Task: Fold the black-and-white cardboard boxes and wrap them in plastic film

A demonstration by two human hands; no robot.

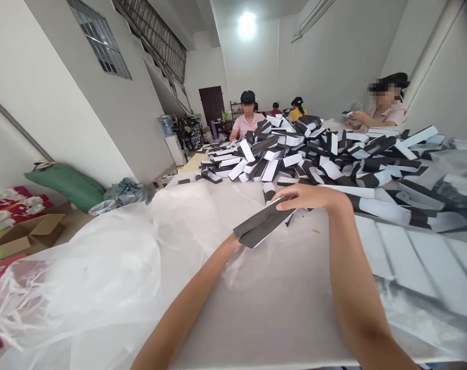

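My right hand (308, 198) grips the far end of a flat black folded carton (262, 226), fingers curled over its top edge. My left hand (233, 242) is mostly hidden behind the near end of the same carton and inside a clear plastic bag (102, 272) that spreads over the white table (264, 324). Just beyond my hands lies a big heap of black-and-white flat cartons (302, 154).
Clear plastic sheeting (422, 267) covers more cartons at the right. A person in pink sits at the far end of the table, another at the far right, with more people behind. On the floor at the left are a cardboard box (29, 234), a green sack (69, 185) and grey bags (123, 194).
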